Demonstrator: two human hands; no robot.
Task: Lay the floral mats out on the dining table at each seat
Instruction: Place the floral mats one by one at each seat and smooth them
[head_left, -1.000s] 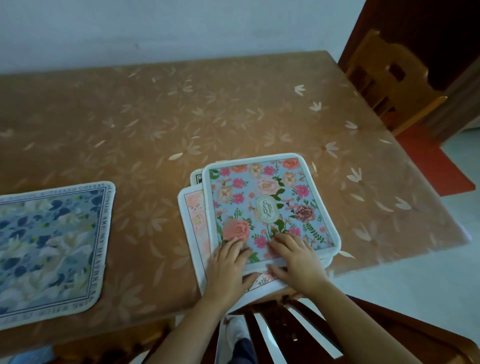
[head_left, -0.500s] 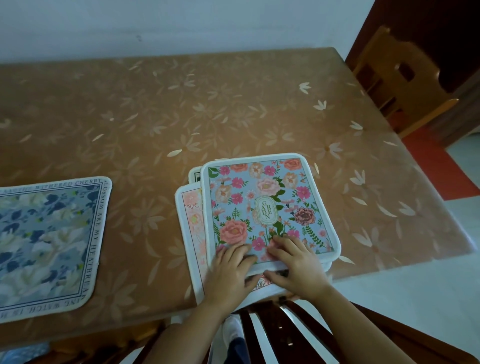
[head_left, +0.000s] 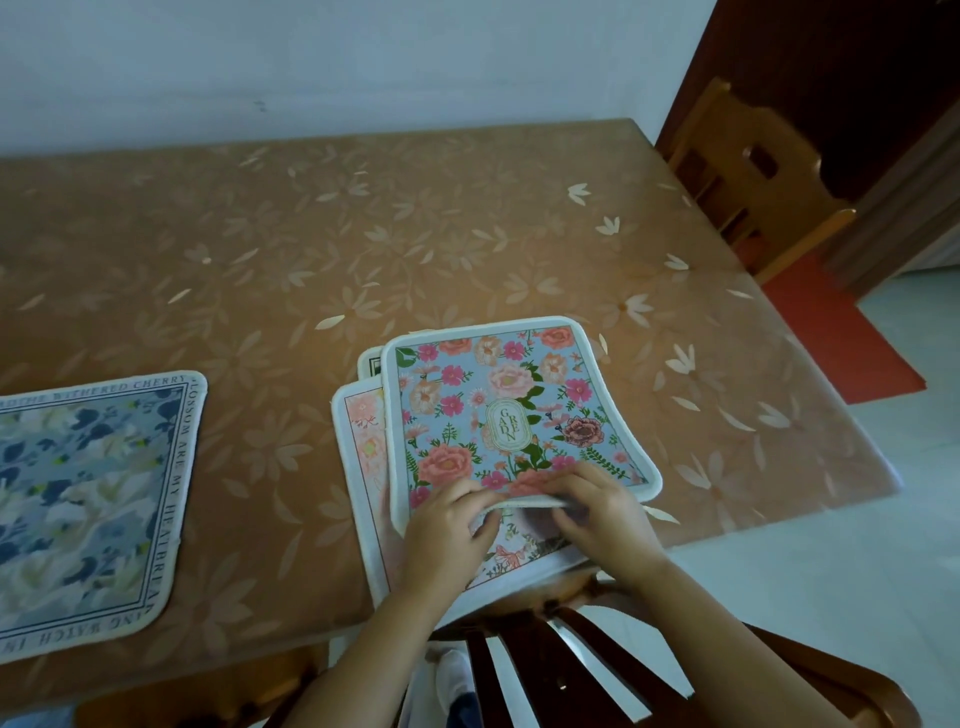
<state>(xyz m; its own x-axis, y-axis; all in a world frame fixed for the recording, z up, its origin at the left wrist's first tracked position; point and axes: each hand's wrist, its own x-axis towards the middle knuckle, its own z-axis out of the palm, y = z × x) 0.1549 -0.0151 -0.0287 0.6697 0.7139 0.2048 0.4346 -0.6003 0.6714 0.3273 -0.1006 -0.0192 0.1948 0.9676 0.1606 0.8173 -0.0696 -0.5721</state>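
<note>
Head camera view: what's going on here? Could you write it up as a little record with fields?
Surface: dining table with a brown flower-print cover
Laid out: blue floral mat, flat on the left
Stack: pink mat and others, at the table's near edge
Top of stack: Garden mat, near edge raised
Left hand: pinches the Garden mat's near edge
Right hand: pinches the same edge
Seating: wooden chair at the table's right end
</note>
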